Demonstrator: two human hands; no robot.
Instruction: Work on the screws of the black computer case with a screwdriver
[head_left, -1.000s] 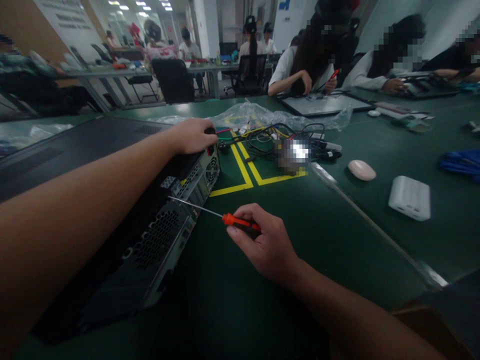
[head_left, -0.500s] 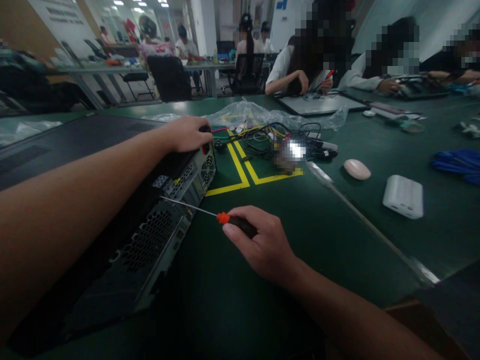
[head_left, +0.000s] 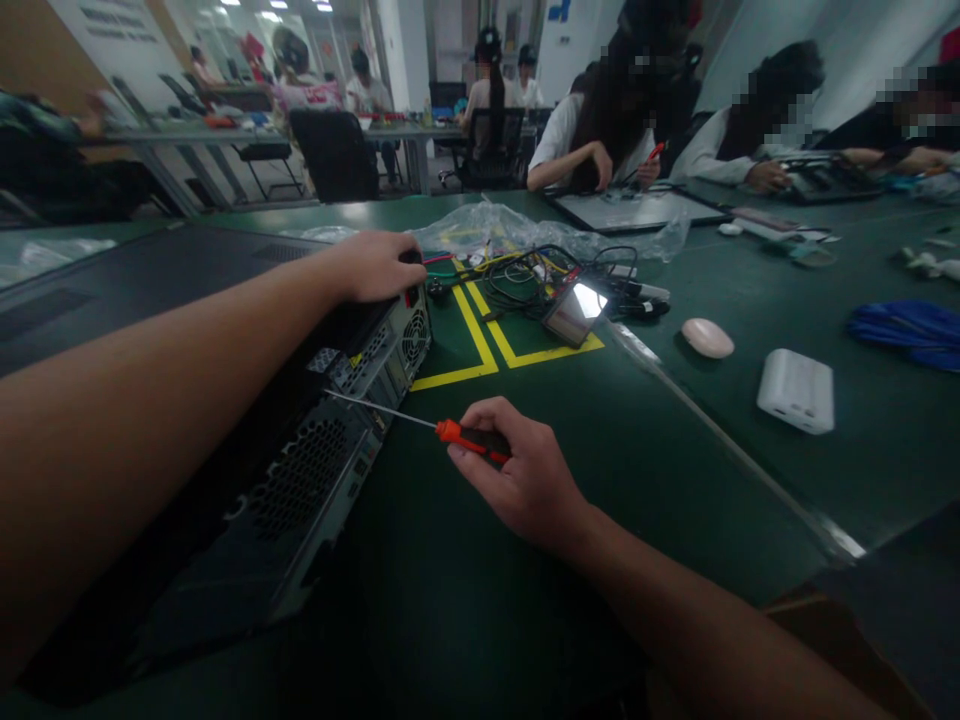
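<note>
A black desktop computer case [head_left: 225,245] lies on its side at the left, its metal back panel with fan grilles turned towards the right. My left hand [head_left: 381,266] grips the far corner of the case, fingers bent over its edge. In my right hand [head_left: 525,470] is a screwdriver [head_left: 448,431] with a black and orange handle, held between thumb and curled fingers. Its long thin shaft points left, and the tip meets the rear edge of the case near the middle. The exact spot under the tip is too dark to make out.
Beyond the case lie tangled cables [head_left: 517,285], a small device with a bright screen [head_left: 576,312] and clear plastic wrap [head_left: 487,222]. To the right are a pink oval object [head_left: 708,338], a white block [head_left: 796,390] and a blue bundle [head_left: 904,333]. Co-workers sit across the table.
The screwdriver handle has turned in my right hand, so more of its orange stripe shows. Its tip stays at the same place on the case. My left hand has not moved.
</note>
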